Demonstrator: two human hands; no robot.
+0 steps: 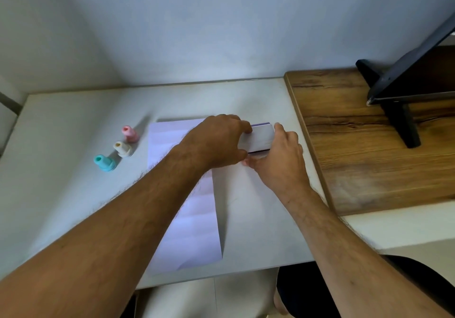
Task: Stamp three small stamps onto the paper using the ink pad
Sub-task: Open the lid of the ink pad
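Note:
Three small stamps stand in a diagonal row on the white table (61, 125), left of the paper: a pink stamp (130, 134), a cream stamp (123, 149) and a teal stamp (105, 163). The white sheet of paper (194, 221) lies lengthwise in front of me, partly under my left forearm. The ink pad (261, 137), a white flat case with a dark purple edge, sits just right of the paper's far end. My left hand (216, 140) grips its left side and my right hand (280, 160) grips its right and near side. Whether the lid is lifted I cannot tell.
A wooden board (369, 157) lies on the table's right part, next to the ink pad. A black stand holding a dark screen (403, 88) rests on it at the far right. A white wall closes off the table's far edge.

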